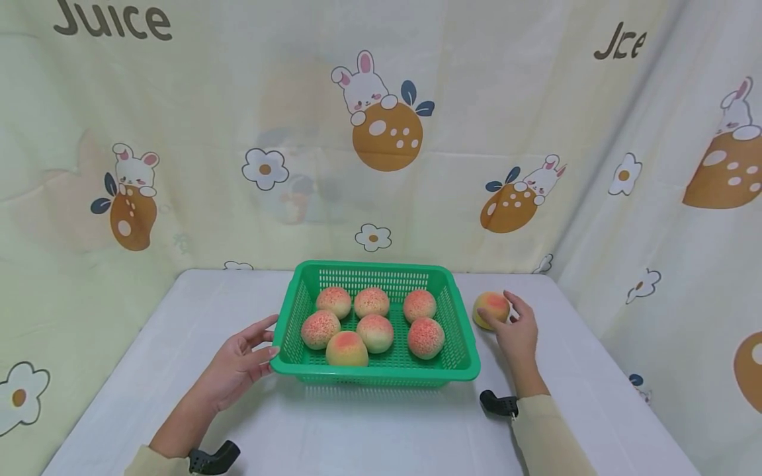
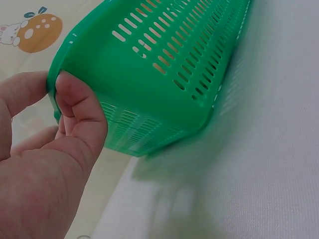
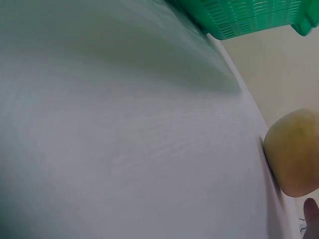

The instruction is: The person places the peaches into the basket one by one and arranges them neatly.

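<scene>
A green slotted basket sits mid-table and holds several pink-yellow peaches. My left hand is at its front left corner; the left wrist view shows thumb and finger pinching the basket's rim. One more peach lies on the table just right of the basket. My right hand curls round it from the right and front. In the right wrist view this peach rests on the cloth with one fingertip below it and the basket beyond.
The table has a white cloth and is walled at the back and both sides by a cream curtain printed with rabbits and flowers. Bare cloth lies in front of the basket and to its left.
</scene>
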Motion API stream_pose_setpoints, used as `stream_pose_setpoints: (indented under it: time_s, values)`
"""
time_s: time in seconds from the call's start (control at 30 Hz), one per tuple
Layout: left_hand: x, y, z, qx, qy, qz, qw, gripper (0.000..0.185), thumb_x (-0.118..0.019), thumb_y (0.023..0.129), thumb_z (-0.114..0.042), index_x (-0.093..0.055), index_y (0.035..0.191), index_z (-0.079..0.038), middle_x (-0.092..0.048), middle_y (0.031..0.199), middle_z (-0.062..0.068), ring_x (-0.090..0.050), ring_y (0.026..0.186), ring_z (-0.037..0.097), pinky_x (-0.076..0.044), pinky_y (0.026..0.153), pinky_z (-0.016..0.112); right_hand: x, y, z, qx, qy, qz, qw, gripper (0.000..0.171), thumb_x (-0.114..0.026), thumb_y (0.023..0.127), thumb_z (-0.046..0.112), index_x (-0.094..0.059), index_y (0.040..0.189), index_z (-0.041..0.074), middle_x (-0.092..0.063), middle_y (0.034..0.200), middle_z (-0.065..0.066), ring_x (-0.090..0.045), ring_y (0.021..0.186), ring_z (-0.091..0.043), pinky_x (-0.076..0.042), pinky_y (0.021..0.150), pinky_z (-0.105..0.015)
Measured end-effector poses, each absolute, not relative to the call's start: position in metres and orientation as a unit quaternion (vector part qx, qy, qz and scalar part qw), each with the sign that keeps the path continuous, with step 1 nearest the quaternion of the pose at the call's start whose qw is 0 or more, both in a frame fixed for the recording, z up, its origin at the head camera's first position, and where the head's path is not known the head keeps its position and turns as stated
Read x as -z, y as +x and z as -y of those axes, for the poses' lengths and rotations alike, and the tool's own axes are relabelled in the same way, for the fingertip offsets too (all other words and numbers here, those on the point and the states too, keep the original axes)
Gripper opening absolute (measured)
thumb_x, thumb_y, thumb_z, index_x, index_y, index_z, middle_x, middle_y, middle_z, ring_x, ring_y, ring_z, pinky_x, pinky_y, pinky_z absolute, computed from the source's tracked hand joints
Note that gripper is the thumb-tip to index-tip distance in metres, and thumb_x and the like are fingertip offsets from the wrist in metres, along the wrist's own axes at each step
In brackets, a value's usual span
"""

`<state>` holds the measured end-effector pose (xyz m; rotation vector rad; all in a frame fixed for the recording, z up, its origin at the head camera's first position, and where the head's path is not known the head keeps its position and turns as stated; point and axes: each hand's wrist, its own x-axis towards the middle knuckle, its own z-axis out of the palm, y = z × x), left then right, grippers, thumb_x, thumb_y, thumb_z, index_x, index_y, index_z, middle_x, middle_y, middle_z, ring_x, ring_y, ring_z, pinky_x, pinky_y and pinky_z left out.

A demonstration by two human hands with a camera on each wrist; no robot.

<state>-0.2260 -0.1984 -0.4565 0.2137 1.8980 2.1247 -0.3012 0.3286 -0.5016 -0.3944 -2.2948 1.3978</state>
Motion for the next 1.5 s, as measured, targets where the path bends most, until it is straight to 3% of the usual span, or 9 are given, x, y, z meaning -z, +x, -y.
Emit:
stream_pose_setpoints:
  time_s: [0.13,0.27,0.73,1.13,1.5]
  values:
    - [0.457,-0.226,0.199,-0.736,0.072,-0.657,0.145,0.074,-0.066,0.100,-0.008,-0.026,0.162,-0.009,-0.053,0.121,0.005,-0.067,0.099,0.011,-0.061,0.086,0.026,0.500,-0.306,-0.330,-0.504,-0.145,0.836,0.160,0.094,-0.084,0.085,0.038,-0.033,0.161,0.018,-0.031,0.166,-0.018,-0.034,0.150,-0.040,-0.035,0.121,-0.055]
    - [0.456,-0.226,0.199,-0.736,0.072,-0.657,0.147,0.074,-0.066,0.100,-0.008,-0.026,0.162,-0.009,-0.053,0.120,0.005,-0.067,0.098,0.012,-0.060,0.085,0.026,0.500,-0.309,-0.331,-0.504,-0.145,0.839,0.143,0.098,-0.084,0.085,0.037,-0.028,0.163,0.019,-0.033,0.165,-0.017,-0.038,0.148,-0.037,-0.037,0.120,-0.055]
    - [0.454,-0.226,0.199,-0.735,0.081,-0.657,0.147,0.073,-0.064,0.100,-0.008,-0.026,0.162,-0.009,-0.052,0.120,0.005,-0.066,0.097,0.011,-0.061,0.085,0.026,0.496,-0.311,-0.328,-0.517,-0.179,0.826,0.135,0.089,-0.083,0.086,0.024,-0.035,0.160,0.011,-0.045,0.156,-0.021,-0.043,0.142,-0.037,-0.037,0.120,-0.052]
    - [0.454,-0.226,0.199,-0.734,0.083,-0.658,0.147,0.073,-0.065,0.100,-0.008,-0.026,0.162,-0.008,-0.052,0.120,0.006,-0.066,0.095,0.011,-0.060,0.083,0.025,0.497,-0.303,-0.330,-0.512,-0.185,0.830,0.119,0.088,-0.084,0.085,0.031,-0.038,0.159,0.015,-0.046,0.155,-0.018,-0.043,0.140,-0.035,-0.041,0.116,-0.051]
    - [0.453,-0.226,0.200,-0.727,0.081,-0.666,0.148,0.073,-0.064,0.101,-0.009,-0.026,0.162,-0.009,-0.052,0.121,0.006,-0.066,0.095,0.011,-0.060,0.084,0.025,0.489,-0.286,-0.330,-0.514,-0.169,0.833,0.117,0.087,-0.086,0.083,0.038,-0.043,0.157,0.018,-0.049,0.152,-0.012,-0.046,0.136,-0.029,-0.044,0.098,-0.029]
